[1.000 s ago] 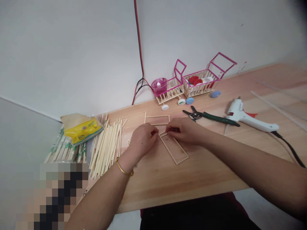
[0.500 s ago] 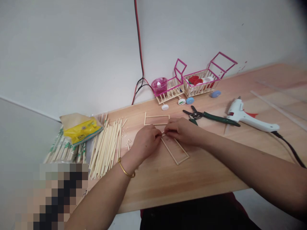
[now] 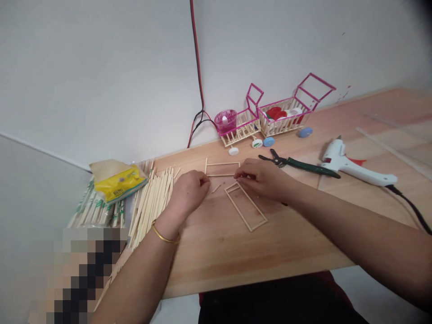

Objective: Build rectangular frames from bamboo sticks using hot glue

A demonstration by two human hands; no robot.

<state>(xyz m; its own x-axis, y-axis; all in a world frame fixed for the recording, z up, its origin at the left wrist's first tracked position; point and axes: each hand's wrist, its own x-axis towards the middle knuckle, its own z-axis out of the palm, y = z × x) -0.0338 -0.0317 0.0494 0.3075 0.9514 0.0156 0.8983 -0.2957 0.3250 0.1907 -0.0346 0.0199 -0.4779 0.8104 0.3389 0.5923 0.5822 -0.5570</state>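
My left hand (image 3: pixel 187 192) rests on the wooden table (image 3: pixel 270 245) with its fingers curled in a pinch; what they hold is too small to make out. My right hand (image 3: pixel 261 177) lies with its fingers curled at the far corner of a long rectangular stick frame (image 3: pixel 246 206). A second, smaller stick frame (image 3: pixel 222 168) lies flat just beyond both hands. A short loose stick piece (image 3: pixel 216 188) lies between the hands.
A pile of bamboo sticks (image 3: pixel 150 204) and a yellow packet (image 3: pixel 118 182) lie at the left. Green-handled pliers (image 3: pixel 297 164) and a white glue gun (image 3: pixel 354 164) lie at the right. Two pink-and-wood stick carts (image 3: pixel 270 119) stand by the wall, near red and black cables (image 3: pixel 197 90).
My hands have drawn apart: the left moved left, off the long frame, and the right shifted slightly toward the far corner. A short stick piece now shows between them.
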